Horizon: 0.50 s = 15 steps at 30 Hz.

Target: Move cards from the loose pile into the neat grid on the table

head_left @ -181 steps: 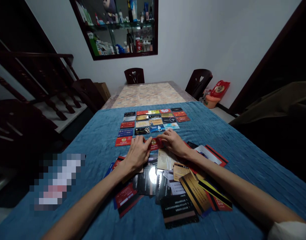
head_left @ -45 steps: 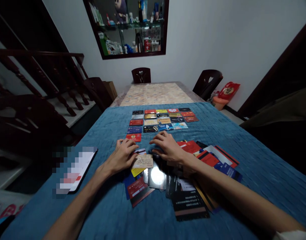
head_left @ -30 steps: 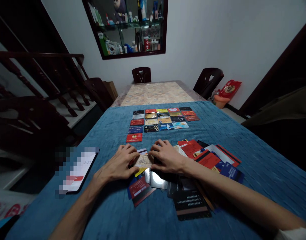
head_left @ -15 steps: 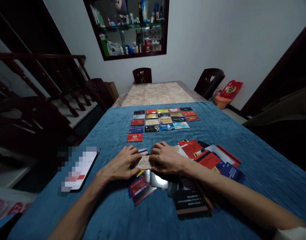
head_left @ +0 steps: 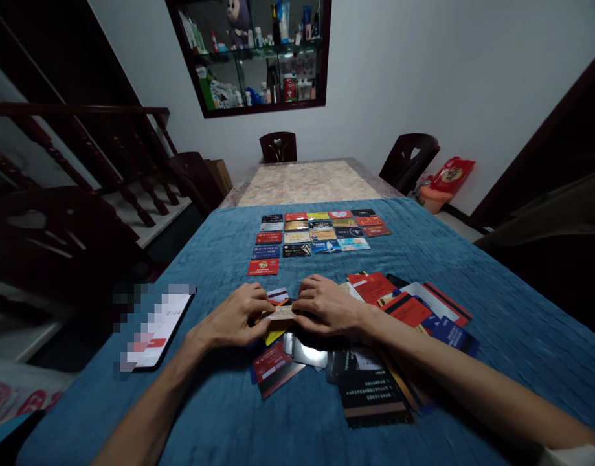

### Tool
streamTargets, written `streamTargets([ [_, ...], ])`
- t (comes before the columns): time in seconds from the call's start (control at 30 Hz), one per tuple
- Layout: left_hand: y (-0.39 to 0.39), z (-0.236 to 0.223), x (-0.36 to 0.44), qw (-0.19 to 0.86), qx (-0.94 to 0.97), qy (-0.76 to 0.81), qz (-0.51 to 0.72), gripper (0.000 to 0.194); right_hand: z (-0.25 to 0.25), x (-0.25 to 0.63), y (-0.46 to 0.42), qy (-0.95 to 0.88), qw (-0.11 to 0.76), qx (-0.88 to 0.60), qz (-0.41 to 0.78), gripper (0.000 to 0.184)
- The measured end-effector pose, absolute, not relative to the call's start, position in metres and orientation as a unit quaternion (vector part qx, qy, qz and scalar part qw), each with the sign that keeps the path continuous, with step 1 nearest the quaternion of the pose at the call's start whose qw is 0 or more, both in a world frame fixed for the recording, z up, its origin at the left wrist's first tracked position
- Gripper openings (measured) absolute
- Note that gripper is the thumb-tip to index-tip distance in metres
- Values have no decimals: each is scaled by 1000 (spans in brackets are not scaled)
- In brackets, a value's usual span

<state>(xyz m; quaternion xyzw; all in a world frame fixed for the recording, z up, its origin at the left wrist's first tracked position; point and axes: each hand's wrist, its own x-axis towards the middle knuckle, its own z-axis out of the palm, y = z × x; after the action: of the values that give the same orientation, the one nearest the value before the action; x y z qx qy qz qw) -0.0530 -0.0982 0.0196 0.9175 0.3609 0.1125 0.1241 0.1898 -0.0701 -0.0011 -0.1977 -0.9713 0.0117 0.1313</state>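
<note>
Between my two hands is a cream card (head_left: 281, 314), tilted so that I see it nearly edge-on. My left hand (head_left: 236, 314) pinches its left end, and my right hand (head_left: 326, 306) pinches the right end. Under and around them spreads a loose pile of cards: a yellow card (head_left: 276, 332), a dark red card (head_left: 276, 367), a silver card (head_left: 310, 353) and a black card (head_left: 375, 395). Right of my right hand lie red cards (head_left: 406, 310) and a blue card (head_left: 453, 334). Beyond my hands, cards stand in neat rows, the nearest a red card (head_left: 263, 267).
A phone (head_left: 158, 333) lies at the left on the blue cloth (head_left: 204, 408). The far end of the table (head_left: 302, 181) shows a patterned top. Dark wooden chairs (head_left: 408, 162) stand around it, and a glass shelf cabinet (head_left: 258, 55) is in the wall.
The cream card has tipped from showing its face to nearly edge-on, still between both hands. More of the yellow card beneath shows. The rows of cards stay as they were.
</note>
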Motion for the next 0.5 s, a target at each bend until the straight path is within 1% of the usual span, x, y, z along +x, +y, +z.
streamTargets([
  [0.2,-94,19,-59,125,917,340,165,24,-10,193,-63,-961,207,-184,22,31],
  [0.3,-91,16,-61,123,913,334,198,24,-16,194,-58,-951,233,-201,18,31],
  [0.5,-82,5,-64,85,909,344,220,24,-23,196,-52,-935,246,-255,28,18],
])
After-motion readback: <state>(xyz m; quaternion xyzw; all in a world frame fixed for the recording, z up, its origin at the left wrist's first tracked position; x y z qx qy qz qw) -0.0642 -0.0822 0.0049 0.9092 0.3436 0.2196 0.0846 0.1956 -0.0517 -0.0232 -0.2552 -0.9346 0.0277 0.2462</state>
